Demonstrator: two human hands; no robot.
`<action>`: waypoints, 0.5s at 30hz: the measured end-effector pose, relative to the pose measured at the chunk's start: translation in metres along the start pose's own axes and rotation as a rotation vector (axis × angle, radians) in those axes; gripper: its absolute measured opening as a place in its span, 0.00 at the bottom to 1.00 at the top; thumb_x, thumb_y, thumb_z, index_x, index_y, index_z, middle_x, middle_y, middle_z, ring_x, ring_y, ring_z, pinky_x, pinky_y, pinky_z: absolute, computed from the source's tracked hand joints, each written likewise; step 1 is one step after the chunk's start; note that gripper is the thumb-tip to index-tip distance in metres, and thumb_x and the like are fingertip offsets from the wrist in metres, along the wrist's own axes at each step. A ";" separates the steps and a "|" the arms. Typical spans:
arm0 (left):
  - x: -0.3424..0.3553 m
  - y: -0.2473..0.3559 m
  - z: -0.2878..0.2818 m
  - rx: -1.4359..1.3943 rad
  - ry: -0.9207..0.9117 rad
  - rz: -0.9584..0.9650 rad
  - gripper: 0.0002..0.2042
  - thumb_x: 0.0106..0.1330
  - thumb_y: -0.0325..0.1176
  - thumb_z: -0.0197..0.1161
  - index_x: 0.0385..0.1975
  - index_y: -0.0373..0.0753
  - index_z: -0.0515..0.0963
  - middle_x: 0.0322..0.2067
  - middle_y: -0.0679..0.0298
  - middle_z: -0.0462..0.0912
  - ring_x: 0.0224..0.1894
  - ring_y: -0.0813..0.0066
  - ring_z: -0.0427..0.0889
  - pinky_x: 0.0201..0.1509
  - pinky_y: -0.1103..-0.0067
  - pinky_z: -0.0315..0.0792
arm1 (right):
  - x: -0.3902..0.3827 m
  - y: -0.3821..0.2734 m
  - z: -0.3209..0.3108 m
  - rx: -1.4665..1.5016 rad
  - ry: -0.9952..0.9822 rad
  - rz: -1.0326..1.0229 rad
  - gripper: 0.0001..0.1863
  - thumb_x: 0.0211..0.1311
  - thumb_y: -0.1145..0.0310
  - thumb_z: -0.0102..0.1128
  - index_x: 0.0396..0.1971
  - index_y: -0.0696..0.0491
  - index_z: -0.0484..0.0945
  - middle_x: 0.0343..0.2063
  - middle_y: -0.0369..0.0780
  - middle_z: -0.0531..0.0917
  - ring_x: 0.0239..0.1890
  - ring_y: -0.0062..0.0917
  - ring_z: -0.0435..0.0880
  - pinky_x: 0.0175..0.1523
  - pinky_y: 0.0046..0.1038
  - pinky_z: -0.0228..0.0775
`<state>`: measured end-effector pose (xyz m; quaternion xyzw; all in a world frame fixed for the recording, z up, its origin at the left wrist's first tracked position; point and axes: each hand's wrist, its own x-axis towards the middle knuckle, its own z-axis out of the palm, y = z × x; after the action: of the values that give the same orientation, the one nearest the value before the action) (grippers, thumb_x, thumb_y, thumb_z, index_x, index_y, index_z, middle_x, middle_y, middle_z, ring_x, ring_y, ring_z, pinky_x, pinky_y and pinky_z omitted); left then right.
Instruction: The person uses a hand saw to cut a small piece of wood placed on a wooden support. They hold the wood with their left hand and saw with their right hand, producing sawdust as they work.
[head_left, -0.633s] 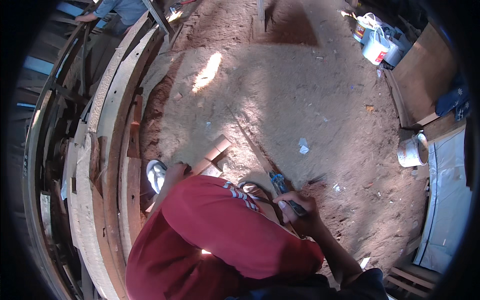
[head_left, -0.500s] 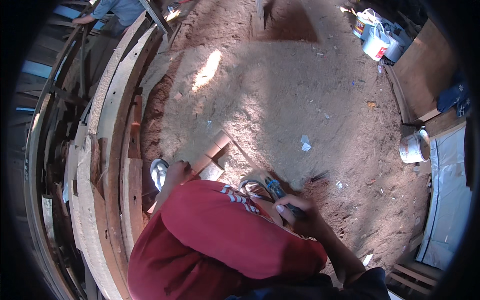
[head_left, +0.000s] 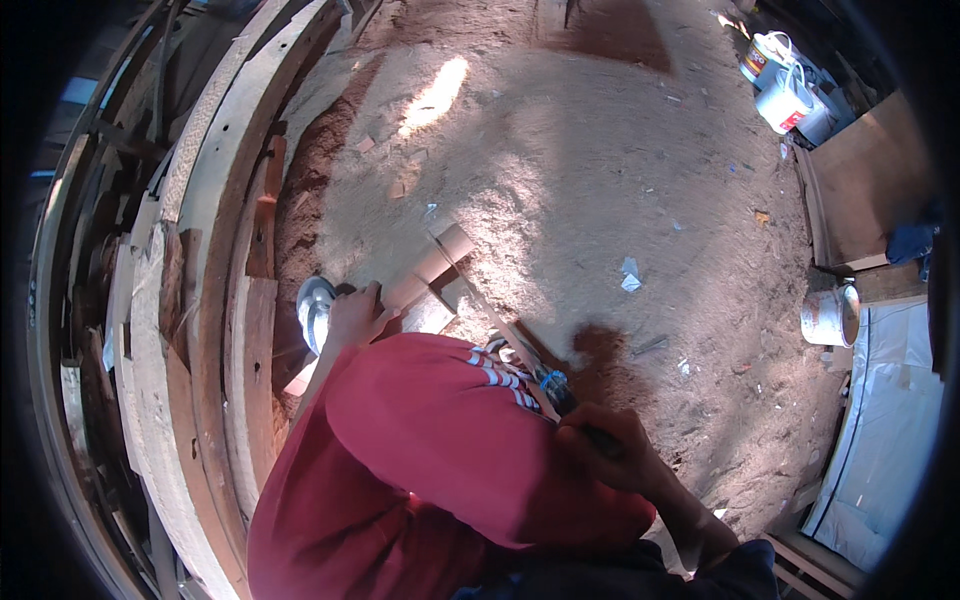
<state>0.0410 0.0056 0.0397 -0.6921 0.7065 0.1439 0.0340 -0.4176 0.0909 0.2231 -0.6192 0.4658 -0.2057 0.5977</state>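
My right hand (head_left: 608, 440) is closed round the dark handle of a handsaw (head_left: 492, 312), with blue wrapping where the blade begins. The narrow blade slants up to the left and crosses a wooden board (head_left: 442, 256) near its far end. My left hand (head_left: 357, 314) grips the board's nearer part, fingers bent over it, beside my shod left foot (head_left: 315, 310). Under the board, a pale wood block (head_left: 430, 316) shows in part. My red-clad leg (head_left: 430, 420) hides the near end of the board and most of my other foot.
Stacked timber beams (head_left: 205, 240) run along the left side. Sawdust and scraps cover the ground (head_left: 560, 200). At the far right stand white buckets (head_left: 785, 100) and a plywood panel (head_left: 870, 180); nearer lie a stained bucket (head_left: 830, 316) and a pale plastic-covered surface (head_left: 885, 400).
The view has shifted, and another person's arm at the upper left is out of sight. My right hand has drawn back with the saw handle; my left hand stays on the board.
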 end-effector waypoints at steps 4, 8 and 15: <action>-0.001 -0.001 -0.007 0.038 -0.055 0.023 0.26 0.68 0.58 0.64 0.47 0.37 0.77 0.32 0.49 0.87 0.38 0.44 0.87 0.51 0.57 0.76 | 0.003 -0.010 0.000 -0.026 -0.054 0.034 0.05 0.71 0.74 0.67 0.42 0.57 0.83 0.27 0.35 0.83 0.29 0.17 0.82 0.36 0.24 0.73; -0.007 0.000 0.004 0.116 0.016 0.064 0.26 0.66 0.59 0.66 0.44 0.39 0.77 0.31 0.52 0.87 0.38 0.49 0.88 0.52 0.60 0.76 | 0.005 -0.017 -0.003 0.008 -0.031 -0.025 0.04 0.72 0.73 0.67 0.41 0.56 0.82 0.26 0.34 0.82 0.25 0.13 0.80 0.30 0.21 0.69; -0.011 0.007 0.029 0.111 0.034 -0.045 0.25 0.59 0.55 0.74 0.41 0.38 0.79 0.35 0.54 0.86 0.41 0.49 0.88 0.55 0.61 0.75 | 0.013 -0.014 -0.014 0.099 -0.174 0.006 0.06 0.70 0.75 0.69 0.34 0.53 0.79 0.18 0.29 0.77 0.19 0.09 0.75 0.22 0.19 0.62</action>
<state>0.0305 0.0231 0.0155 -0.7073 0.6980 0.0917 0.0637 -0.4181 0.0705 0.2347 -0.6030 0.4033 -0.1721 0.6665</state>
